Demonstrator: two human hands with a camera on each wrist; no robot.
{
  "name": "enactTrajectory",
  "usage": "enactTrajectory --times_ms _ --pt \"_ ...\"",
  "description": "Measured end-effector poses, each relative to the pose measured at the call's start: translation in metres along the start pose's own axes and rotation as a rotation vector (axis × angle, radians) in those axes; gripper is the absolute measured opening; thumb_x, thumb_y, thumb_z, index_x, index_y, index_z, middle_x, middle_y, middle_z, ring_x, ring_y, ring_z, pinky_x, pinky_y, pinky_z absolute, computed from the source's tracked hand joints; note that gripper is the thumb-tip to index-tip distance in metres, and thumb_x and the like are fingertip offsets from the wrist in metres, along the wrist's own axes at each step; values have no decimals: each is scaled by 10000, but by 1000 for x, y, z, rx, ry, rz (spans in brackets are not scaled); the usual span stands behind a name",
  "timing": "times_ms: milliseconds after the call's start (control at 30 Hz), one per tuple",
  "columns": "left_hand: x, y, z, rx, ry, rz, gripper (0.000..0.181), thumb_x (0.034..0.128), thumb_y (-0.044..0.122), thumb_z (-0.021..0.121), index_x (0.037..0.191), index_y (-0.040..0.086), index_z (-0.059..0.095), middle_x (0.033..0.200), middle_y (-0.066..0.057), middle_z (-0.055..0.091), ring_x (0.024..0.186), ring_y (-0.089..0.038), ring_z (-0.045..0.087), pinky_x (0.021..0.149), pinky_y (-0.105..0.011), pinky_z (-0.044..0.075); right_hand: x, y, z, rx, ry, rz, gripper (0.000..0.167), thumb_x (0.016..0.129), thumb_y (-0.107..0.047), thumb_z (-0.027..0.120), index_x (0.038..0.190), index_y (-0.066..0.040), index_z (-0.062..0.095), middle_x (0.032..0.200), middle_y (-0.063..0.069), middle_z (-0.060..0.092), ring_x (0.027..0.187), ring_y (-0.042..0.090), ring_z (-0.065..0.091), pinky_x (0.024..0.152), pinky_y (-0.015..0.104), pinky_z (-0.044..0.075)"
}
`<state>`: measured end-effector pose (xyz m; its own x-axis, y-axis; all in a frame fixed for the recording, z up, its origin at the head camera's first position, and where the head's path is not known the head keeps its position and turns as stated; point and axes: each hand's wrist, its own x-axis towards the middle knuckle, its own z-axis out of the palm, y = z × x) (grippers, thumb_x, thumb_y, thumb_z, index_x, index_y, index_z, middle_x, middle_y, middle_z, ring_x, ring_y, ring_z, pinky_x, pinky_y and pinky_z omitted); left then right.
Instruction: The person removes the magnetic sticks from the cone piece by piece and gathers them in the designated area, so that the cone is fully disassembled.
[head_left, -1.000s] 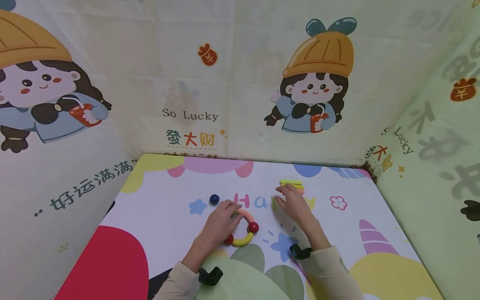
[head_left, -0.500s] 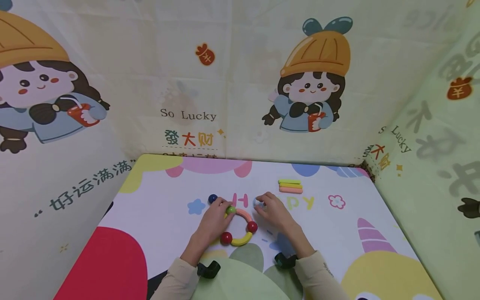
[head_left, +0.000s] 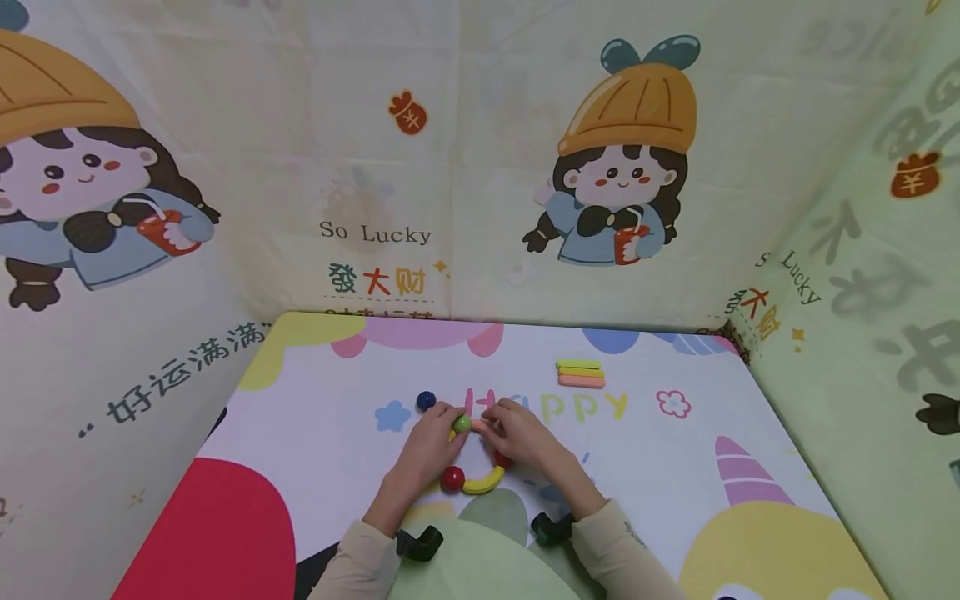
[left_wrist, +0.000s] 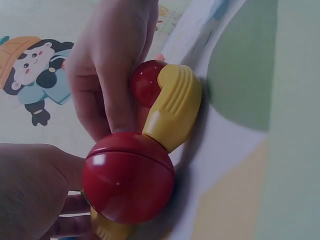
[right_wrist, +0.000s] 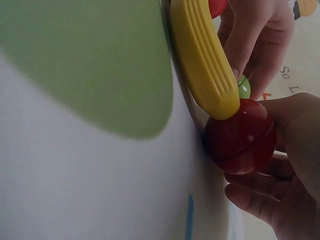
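A ring of curved pieces and balls lies on the mat. Its green ball (head_left: pixel 462 424) is pinched by my left hand (head_left: pixel 427 444) at the ring's upper left. On the upper right, my right hand (head_left: pixel 527 437) grips the pink curved piece (head_left: pixel 477 426). One red ball (head_left: pixel 452 478) and a yellow curved piece (head_left: pixel 483 481) form the near side; in the right wrist view another red ball (right_wrist: pixel 241 137) sits beside my right hand (right_wrist: pixel 297 165). The left wrist view has a red ball (left_wrist: pixel 128 177) close by my left hand (left_wrist: pixel 37 190).
A dark blue ball (head_left: pixel 426 401) lies just beyond my left hand. Farther back on the right are a green stick (head_left: pixel 578 364), a yellow one and a pink stick (head_left: pixel 581 382), side by side. Patterned cloth (head_left: pixel 495 167) hangs behind the mat (head_left: pixel 315 433).
My right hand has come from beside the sticks leftward and nearer, onto the pink curved piece. My left hand has shifted slightly and stays at the green ball.
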<state>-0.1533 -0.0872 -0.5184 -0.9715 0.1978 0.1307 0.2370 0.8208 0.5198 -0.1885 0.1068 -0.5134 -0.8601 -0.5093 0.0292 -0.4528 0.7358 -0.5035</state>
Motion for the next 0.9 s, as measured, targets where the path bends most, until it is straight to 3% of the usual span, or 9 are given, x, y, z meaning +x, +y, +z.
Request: enactTrajectory --times_ms 167,367,467,900 --pt "-1 -1 2 -11 9 0 409 927 228 724 1297 67 655 1209 -94 637 1100 -232 613 980 -403 560 4 -1 5 -25 -3 -20 281 959 -320 676 1157 -124 716 1112 39 661 987 163 602 952 368 571" --pt "-2 -2 3 -22 21 17 402 925 212 725 1291 63 654 1199 -90 646 1099 -231 621 978 -412 559 12 -6 5 -46 -28 -25 264 968 -289 666 1176 -134 715 1211 54 679 1295 271 567 1108 449 468" --pt "-2 -3 3 -28 18 16 401 921 205 728 1288 63 652 1208 -94 647 1116 -241 618 983 -416 556 15 -9 5 -56 -31 -34 248 963 -253 672 1168 -122 719 1208 68 677 1350 304 535 1134 465 436" --pt "-1 -7 6 -51 37 21 383 918 210 732 1263 60 657 1195 -92 654 1104 -236 625 982 -416 556 17 -11 7 -79 16 -60 232 948 -220 684 1135 -96 740 1116 54 690 1147 226 640 1044 393 521"
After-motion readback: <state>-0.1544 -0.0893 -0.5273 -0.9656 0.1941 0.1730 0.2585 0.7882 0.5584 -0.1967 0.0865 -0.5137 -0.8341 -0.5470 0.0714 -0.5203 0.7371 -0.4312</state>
